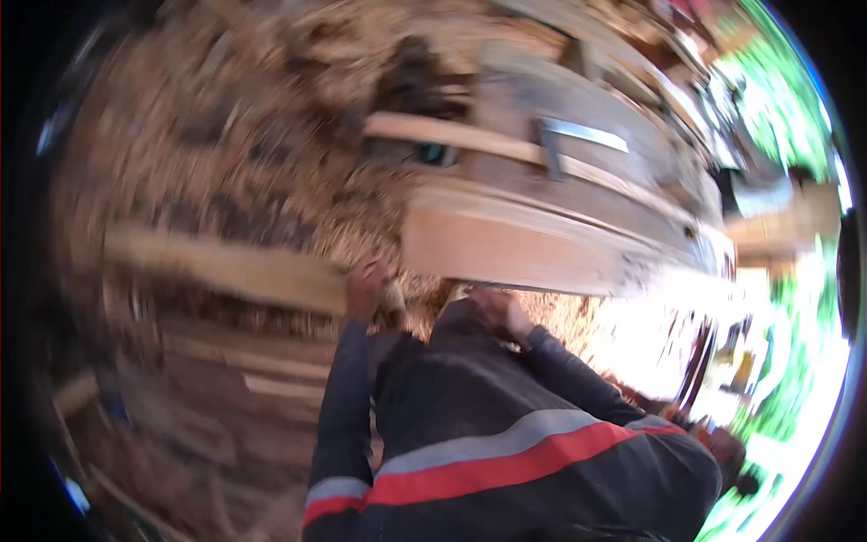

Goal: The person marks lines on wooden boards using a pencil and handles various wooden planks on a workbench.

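My left hand (367, 282) is at the near end of a yellowish wooden board (235, 271) that runs off to the left. Its fingers look bent, but blur hides whether they grip the board or only overlap it in view. By my knee is my right hand (495, 309), close below the edge of a broad pale plank (524, 239); its fingers are smeared and I see nothing clear in them. On the workbench beyond the plank, a try square (553, 149) with a bright metal blade rests across a narrow wooden strip (452, 134).
Wood shavings (352, 212) cover the ground ahead and between the boards. Several planks lie stacked at the lower left (244, 361). The wide wooden bench (515, 95) stands at the upper right. Strong glare washes out the right side, with greenery beyond.
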{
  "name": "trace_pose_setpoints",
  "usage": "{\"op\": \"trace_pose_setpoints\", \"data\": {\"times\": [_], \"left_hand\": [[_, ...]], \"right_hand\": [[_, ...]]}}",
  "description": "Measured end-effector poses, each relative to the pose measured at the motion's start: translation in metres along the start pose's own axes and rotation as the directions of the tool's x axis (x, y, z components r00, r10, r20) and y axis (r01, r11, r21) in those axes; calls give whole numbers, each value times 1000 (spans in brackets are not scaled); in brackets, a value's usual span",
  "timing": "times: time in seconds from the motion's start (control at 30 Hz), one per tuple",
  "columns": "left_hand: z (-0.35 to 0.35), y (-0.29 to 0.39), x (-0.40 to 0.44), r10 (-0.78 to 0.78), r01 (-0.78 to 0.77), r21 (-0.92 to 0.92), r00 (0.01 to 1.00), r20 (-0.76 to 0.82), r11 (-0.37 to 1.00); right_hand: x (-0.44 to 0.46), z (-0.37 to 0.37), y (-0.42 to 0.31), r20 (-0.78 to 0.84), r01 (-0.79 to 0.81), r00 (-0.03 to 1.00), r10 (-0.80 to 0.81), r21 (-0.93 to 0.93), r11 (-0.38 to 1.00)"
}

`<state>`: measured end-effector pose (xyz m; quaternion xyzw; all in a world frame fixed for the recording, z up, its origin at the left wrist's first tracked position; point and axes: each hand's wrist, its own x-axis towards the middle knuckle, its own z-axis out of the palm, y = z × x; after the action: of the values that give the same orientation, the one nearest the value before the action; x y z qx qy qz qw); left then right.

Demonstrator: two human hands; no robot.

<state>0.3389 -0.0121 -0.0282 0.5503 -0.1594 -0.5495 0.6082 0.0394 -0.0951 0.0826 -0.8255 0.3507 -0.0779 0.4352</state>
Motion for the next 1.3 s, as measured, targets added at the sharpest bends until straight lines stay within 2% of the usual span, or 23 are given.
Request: {"op": "trace_pose_setpoints", "data": {"times": [0.03, 0.07, 0.1, 0.13, 0.17, 0.2, 0.23, 0.27, 0.3, 0.37, 0.4, 0.43, 0.47, 0.5, 0.57, 0.6, 0.67, 0.8, 0.9, 0.97, 1.07, 1.2, 1.3], "left_hand": [[8, 25, 10, 43, -47, 159, 999, 30, 986], [16, 42, 22, 92, -110, 307, 993, 71, 945], [26, 51, 39, 265, -309, 458, 951, 160, 833], [41, 61, 54, 279, -349, 373, 932, 231, 860], [39, 59, 77, 242, -356, 490, 928, 282, 795], [47, 67, 93, 108, -278, 615, 948, 299, 738], [48, 58, 112, 89, -256, 616, 953, 288, 745], [68, 76, 111, 156, -377, 655, 916, 370, 655], [78, 94, 107, 138, -420, 743, 901, 412, 521], [72, 87, 129, 177, -474, 752, 878, 445, 458], [78, 100, 123, 138, -481, 760, 871, 472, 437], [86, 111, 114, 97, -482, 771, 867, 489, 417], [84, 111, 117, 49, -412, 735, 886, 461, 538], [85, 109, 120, -7, -325, 689, 902, 432, 648], [104, 117, 103, -90, -158, 790, 962, 259, 593], [99, 113, 110, -88, -178, 791, 956, 280, 586], [81, 103, 126, 80, -453, 744, 874, 479, 490], [73, 103, 133, 14, -384, 717, 886, 463, 582], [70, 99, 140, 73, -506, 750, 846, 529, 426], [74, 99, 129, 94, -462, 668, 855, 509, 584], [89, 112, 116, -4, -366, 779, 904, 427, 509], [69, 98, 134, 54, -423, 692, 871, 488, 585], [57, 92, 148, 45, -445, 753, 872, 487, 484]], "right_hand": [[-11, 1, -5, 17, -57, 998, 57, 11, 998], [-20, 12, -1, -118, 70, 990, -78, -66, 995], [-32, 12, -6, -225, 77, 970, -94, -85, 993], [-46, 3, -15, -282, 37, 958, -56, -72, 997], [-61, -5, -21, -335, 3, 942, -20, -51, 999], [-80, -3, -13, -440, -52, 897, 26, -49, 997], [-101, 2, -3, -501, -133, 859, 109, -12, 991], [-120, 6, 5, -550, -198, 815, 184, 35, 980], [-138, 7, 9, -620, -218, 757, 206, 57, 974], [-168, 11, 17, -760, -294, 567, 319, 175, 940], [-183, 19, 21, -796, -294, 511, 324, 193, 936], [-197, 26, 29, -746, -370, 480, 462, 305, 878], [-206, 31, 34, -676, -436, 446, 587, 409, 802], [-210, 30, 34, -696, -427, 411, 589, 424, 799], [-218, 25, 28, -713, -464, 445, 542, 335, 820], [-218, 34, 42, -679, -436, 470, 564, 377, 817], [-215, 37, 52, -679, -434, 457, 574, 393, 811], [-215, 18, 53, -720, -413, 476, 504, 323, 852], [-217, 8, 62, -725, -428, 509, 465, 255, 867], [-220, 3, 66, -730, -413, 526, 436, 229, 882], [-223, -14, 57, -707, -408, 529, 469, 273, 871], [-218, -21, 56, -707, -403, 562, 430, 221, 888], [-210, -15, 63, -718, -385, 587, 374, 159, 909]]}}
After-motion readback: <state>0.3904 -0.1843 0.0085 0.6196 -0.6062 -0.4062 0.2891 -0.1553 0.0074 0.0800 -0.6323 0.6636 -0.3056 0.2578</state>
